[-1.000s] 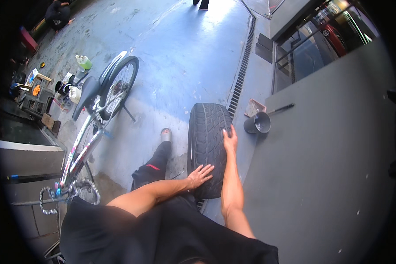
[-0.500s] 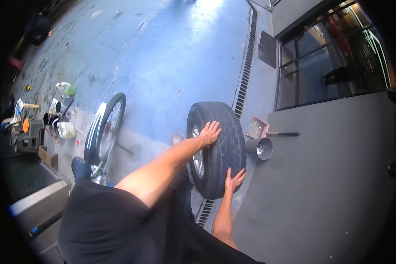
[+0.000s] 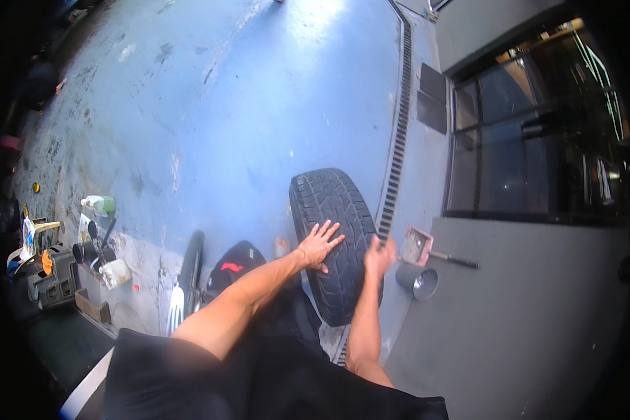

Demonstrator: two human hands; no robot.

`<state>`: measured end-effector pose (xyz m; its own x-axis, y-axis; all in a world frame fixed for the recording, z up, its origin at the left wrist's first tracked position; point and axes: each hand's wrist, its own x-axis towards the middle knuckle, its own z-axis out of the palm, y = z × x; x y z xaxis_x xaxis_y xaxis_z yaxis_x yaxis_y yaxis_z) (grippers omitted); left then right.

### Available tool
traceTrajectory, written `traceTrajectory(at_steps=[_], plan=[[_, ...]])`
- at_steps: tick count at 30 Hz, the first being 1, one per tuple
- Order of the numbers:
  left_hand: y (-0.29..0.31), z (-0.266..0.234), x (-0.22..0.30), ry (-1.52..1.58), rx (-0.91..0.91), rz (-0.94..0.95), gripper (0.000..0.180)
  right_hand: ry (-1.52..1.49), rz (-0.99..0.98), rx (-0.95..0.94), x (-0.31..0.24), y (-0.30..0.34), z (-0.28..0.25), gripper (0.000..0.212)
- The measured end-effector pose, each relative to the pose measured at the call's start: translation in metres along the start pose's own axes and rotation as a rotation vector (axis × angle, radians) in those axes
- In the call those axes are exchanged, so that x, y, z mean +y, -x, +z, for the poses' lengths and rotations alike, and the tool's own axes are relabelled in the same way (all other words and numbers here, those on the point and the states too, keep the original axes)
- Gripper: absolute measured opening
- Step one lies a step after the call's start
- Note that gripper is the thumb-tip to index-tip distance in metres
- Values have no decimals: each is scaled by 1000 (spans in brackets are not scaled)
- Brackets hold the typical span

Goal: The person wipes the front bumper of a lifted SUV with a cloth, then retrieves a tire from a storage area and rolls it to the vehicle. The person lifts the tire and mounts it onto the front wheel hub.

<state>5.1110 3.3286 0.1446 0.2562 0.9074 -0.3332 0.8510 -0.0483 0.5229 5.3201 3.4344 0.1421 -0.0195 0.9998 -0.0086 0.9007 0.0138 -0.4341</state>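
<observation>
A black car wheel with a treaded tire point(image 3: 336, 199) stands upright on the floor in front of me, its tread turned toward me. My left hand point(image 3: 318, 246) lies flat on the tread with its fingers spread, holding nothing. At the tire's right edge is my right hand point(image 3: 380, 255), smeared by motion, so its fingers cannot be made out. The rim hardly shows from this angle.
A floor drain grate point(image 3: 397, 150) runs along the right, beside a grey wall. Close to the wall lie a pink dustpan point(image 3: 417, 246) and a grey bucket point(image 3: 418, 281). On the left are part of a bicycle wheel point(image 3: 192, 262), bottles and a dark plastic case point(image 3: 52, 280).
The tire has turned, hiding its silver rim and showing more tread. My right hand has moved up along its right edge. The left hand has shifted lower on the tread.
</observation>
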Motion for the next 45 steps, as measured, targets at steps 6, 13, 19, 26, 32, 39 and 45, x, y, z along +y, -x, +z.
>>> traceTrajectory(at_steps=[6,13,19,26,32,39,45], plan=[[-57,-101,-235,190,-110,-20,136,188,446,-87,-34,-28,47,68],[-40,-144,-370,0,106,-113,105,371,396,-245,-269,-131,146,73],[12,-184,-271,125,32,359,104,364,211,-435,-473,-197,243,78],[12,-264,-407,107,188,-18,117,-389,-62,-340,-464,-276,274,53],[26,-378,-613,207,39,-183,113,-20,307,-486,-491,-260,266,88],[66,-417,-725,82,202,-481,108,374,73,-454,-739,-272,368,84],[74,-414,-661,181,165,-79,99,507,-165,-697,-947,-235,463,91]])
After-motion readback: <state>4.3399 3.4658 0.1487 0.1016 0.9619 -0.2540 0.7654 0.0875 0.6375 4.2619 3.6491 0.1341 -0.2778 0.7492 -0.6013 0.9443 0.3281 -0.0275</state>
